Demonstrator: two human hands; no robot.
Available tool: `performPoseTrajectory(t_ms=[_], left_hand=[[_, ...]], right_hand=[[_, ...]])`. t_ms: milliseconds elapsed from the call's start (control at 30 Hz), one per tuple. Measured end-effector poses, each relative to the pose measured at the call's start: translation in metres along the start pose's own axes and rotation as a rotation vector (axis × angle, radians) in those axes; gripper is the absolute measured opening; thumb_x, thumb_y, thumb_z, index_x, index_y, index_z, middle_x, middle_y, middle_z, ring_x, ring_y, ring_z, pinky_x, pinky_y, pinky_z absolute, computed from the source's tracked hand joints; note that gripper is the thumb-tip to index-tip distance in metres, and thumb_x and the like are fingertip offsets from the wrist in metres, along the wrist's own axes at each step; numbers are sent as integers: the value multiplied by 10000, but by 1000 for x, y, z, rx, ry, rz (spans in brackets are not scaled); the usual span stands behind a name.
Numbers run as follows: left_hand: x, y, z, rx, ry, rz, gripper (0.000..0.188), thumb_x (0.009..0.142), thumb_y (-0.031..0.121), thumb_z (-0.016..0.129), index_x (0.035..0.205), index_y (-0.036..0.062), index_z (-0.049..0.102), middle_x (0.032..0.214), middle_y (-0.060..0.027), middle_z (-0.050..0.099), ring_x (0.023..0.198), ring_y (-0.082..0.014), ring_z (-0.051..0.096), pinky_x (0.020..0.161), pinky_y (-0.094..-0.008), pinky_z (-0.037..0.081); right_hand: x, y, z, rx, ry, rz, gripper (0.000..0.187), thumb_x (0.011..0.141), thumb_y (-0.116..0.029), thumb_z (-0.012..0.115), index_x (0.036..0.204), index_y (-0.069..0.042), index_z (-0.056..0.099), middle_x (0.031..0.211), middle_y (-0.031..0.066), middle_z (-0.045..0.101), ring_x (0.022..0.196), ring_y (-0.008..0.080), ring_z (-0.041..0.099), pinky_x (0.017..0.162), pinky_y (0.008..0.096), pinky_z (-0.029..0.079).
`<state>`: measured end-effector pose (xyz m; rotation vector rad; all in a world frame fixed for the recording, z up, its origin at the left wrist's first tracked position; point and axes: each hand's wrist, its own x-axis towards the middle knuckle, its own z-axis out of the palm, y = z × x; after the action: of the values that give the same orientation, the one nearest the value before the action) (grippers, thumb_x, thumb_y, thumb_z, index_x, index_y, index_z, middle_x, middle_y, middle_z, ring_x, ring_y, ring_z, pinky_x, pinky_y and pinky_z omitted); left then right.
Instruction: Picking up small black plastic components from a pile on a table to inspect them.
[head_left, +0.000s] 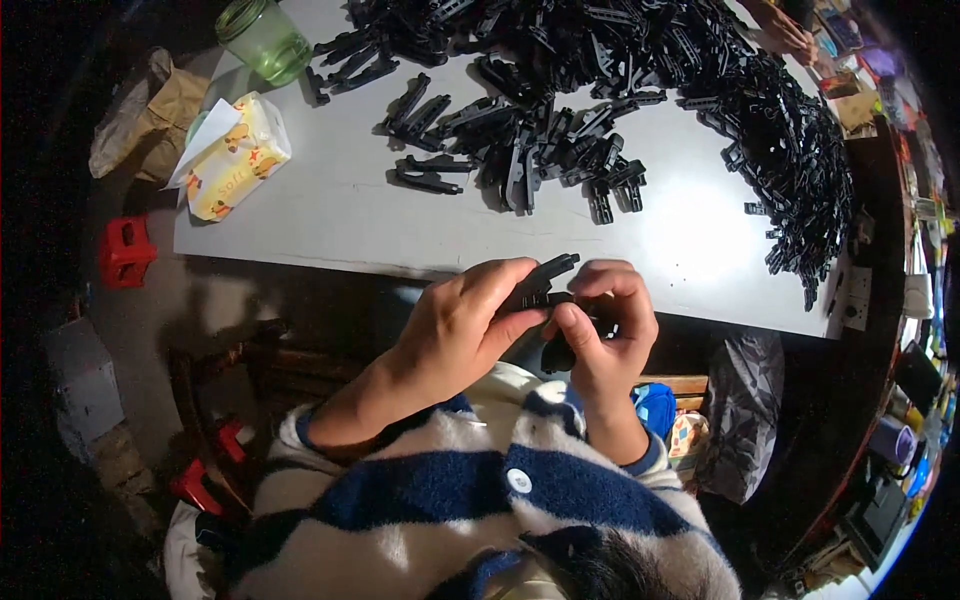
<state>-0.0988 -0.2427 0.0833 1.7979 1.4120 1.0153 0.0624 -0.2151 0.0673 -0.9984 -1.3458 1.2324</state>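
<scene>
My left hand (455, 320) grips a black plastic clip-like piece (540, 284) just off the table's near edge. Its two narrow arms spread apart toward the upper right. Close against the end of the lower arm, my right hand (612, 325) is closed, thumb and curled fingers together. What those fingers pinch is too small and shaded to make out. A dark rounded shape (557, 355) shows below, between the hands; its kind is unclear. Similar black pieces (520, 165) lie loose on the white table (330, 215) beyond my hands.
A big heap of black parts (790, 165) covers the table's far and right sides. At the left stand a tissue pack (235, 165) and a green clear jar (265, 45). Another person's hand (785, 35) is at the far right. A red stool (127, 250) stands left.
</scene>
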Motion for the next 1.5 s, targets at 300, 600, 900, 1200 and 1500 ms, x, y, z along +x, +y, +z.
performPoseTrajectory(t_ms=[300,600,900,1200,1500], left_hand=[[2,0,3,-8,-65,34,392,787,67,624,1129,-1,444,952,-190,571,800,-349,600,659,-390,492],[1,-2,7,-13,-66,59,407,762,45,642,1119,6,451,945,-186,580,805,-348,607,651,-379,498],[-2,-1,6,-95,-7,54,332,698,57,713,994,-31,591,828,-170,642,718,-305,649,592,-329,510],[-5,1,7,-174,44,81,322,696,53,718,984,-32,603,784,-150,646,687,-268,658,569,-306,507],[-4,5,5,-161,21,109,313,721,102,704,994,-16,607,788,-144,647,679,-280,651,555,-311,499]], right_hand=[[-3,3,-13,-39,-110,54,178,748,-13,676,821,28,518,854,87,514,625,128,558,539,208,466],[-8,-2,-13,-34,-37,160,234,682,-66,741,800,-7,548,821,65,543,736,138,516,678,248,422],[-4,4,-9,603,-205,455,481,714,-148,744,1090,23,497,1172,234,533,663,169,610,497,230,501],[-7,11,-6,646,-166,409,381,723,-157,740,975,15,513,1035,265,601,537,170,603,466,229,490],[-10,3,-8,506,-168,291,277,739,-63,704,938,33,536,1036,248,608,599,156,610,498,235,506]])
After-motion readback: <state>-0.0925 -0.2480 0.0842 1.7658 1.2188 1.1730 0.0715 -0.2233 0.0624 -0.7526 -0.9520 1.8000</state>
